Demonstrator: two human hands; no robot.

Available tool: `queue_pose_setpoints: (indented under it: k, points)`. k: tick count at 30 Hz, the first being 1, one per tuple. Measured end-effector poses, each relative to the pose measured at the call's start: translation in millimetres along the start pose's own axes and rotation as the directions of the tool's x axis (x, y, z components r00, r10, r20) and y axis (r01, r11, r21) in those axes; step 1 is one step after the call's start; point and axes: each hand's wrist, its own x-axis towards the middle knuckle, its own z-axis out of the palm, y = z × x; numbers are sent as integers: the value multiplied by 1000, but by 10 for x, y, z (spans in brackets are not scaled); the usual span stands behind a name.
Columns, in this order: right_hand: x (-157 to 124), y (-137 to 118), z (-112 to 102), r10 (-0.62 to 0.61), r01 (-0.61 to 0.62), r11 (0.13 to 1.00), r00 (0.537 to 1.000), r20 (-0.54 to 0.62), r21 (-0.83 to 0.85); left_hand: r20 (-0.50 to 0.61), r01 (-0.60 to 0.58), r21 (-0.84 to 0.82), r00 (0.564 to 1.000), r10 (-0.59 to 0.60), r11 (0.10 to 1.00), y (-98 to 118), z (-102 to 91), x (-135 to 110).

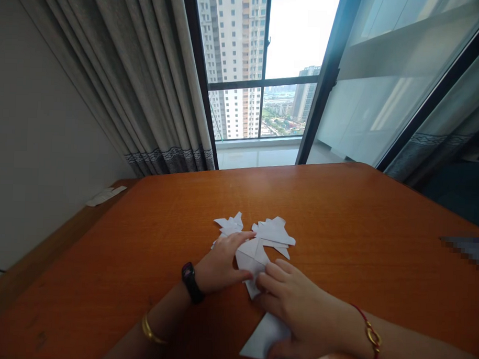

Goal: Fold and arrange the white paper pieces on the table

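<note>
We are losing the middle of the folded paper [263, 235] beneath the left hand [218, 265] and the right hand [293, 307], so we are not reading its folds there. We are finding the paper sheet [263, 335] partly covered by the right hand and cut off near the bottom edge. We are getting only a pixelated blur from the object [468, 253] beside the table [333, 198], and the white strip [105, 196] on the wooden ledge [44, 246] is too small to identify.

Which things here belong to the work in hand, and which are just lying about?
In use: left hand and right hand, both on the folded paper; paper sheet under the right hand.

Lying about: paper strip on the ledge; curtain.
</note>
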Motion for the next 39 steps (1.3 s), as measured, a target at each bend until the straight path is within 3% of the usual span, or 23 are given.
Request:
queue_pose_setpoints:
  k: [4,6,8,10,11,14,16,19,21,25,28,31,35,39]
  points:
    - [5,-4,49,-1,0,1000,997,76,13,-101,86,-346,987,-128,934,-40,-35,39]
    - [11,57,28,30,-36,994,998,58,101,-210,89,-461,956,-206,883,-92,-57,63]
    - [24,154,0,192,-184,959,981,-13,217,-386,130,-376,878,-283,917,-154,-89,80]
    - [41,290,-7,411,-366,876,907,-90,315,-554,221,-116,795,-248,968,-200,-123,82]
    - [49,368,2,498,-435,841,855,-146,322,-590,264,24,783,-200,964,-211,-136,76]
    - [58,598,67,582,-567,808,730,-359,159,-514,327,288,846,-143,900,-211,-139,37]
    - [48,706,115,561,-619,785,696,-447,20,-400,332,354,899,-179,875,-209,-114,8]
    - [22,770,168,542,-607,794,734,-409,-37,-226,284,359,951,-212,889,-235,-82,-12]
    - [8,768,201,523,-557,830,777,-350,4,-189,238,321,964,-185,917,-263,-88,-3]
    - [6,744,274,491,-455,871,819,-297,186,-226,170,167,965,-130,971,-286,-135,39]
    - [27,729,306,507,-405,846,812,-290,347,-257,218,8,944,-208,976,-267,-121,53]
    - [63,698,303,561,-392,788,776,-290,475,-255,279,-66,923,-287,958,-234,-32,49]
    - [97,671,276,595,-385,760,737,-321,524,-235,233,-151,935,-264,961,-211,81,55]
    - [76,755,278,639,-360,733,657,-401,578,-345,162,-243,907,-241,956,-230,-2,77]
